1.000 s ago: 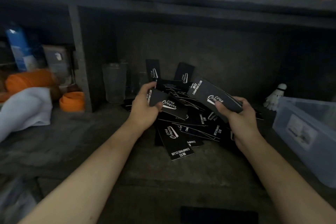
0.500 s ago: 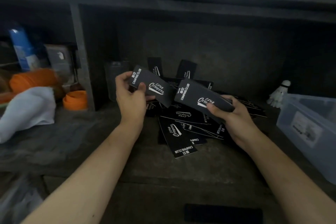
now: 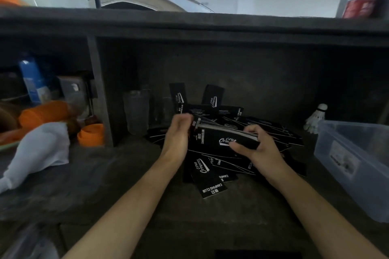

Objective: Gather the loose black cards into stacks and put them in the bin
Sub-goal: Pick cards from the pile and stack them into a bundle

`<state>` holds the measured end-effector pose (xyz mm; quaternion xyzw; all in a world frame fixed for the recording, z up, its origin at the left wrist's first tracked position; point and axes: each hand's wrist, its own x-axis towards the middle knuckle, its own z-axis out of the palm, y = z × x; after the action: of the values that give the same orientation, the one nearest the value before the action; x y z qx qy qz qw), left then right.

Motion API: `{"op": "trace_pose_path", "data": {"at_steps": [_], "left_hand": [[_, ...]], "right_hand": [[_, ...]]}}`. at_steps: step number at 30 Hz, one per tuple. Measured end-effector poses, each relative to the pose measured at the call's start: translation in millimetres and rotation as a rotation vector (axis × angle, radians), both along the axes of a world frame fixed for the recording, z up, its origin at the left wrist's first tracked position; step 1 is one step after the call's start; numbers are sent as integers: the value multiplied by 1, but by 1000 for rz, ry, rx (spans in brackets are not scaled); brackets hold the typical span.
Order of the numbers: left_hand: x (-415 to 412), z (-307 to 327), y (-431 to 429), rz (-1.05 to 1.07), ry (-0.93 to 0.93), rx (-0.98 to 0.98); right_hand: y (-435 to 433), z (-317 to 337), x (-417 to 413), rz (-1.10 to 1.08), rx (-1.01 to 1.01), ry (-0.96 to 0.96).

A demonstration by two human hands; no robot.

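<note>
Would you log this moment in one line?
left hand grips stack end | right hand holds stack | loose cards beneath | bin right

1 head camera looks forward and down, near the shelf.

Shuttlecock, clear glass, orange cup.
</note>
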<state>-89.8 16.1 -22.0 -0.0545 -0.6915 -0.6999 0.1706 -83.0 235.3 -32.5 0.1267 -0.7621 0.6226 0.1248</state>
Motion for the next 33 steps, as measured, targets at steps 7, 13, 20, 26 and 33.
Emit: {"op": "trace_pose_path", "data": {"at_steps": [7, 13, 20, 26, 33], "left_hand": [[0, -9, 7, -131, -4, -402], [37, 7, -1, 43, -289, -993], [53, 16, -26, -102, -369, -973], [60, 9, -52, 159, -127, -719], [110, 11, -43, -1, 239, -620]], "right_hand": [[-2, -4, -1, 30, 217, 85], [9, -3, -11, -187, -48, 146], [9, 4, -5, -182, -209, 56], [17, 20, 25, 138, -87, -50], [12, 4, 77, 251, 104, -68]]}}
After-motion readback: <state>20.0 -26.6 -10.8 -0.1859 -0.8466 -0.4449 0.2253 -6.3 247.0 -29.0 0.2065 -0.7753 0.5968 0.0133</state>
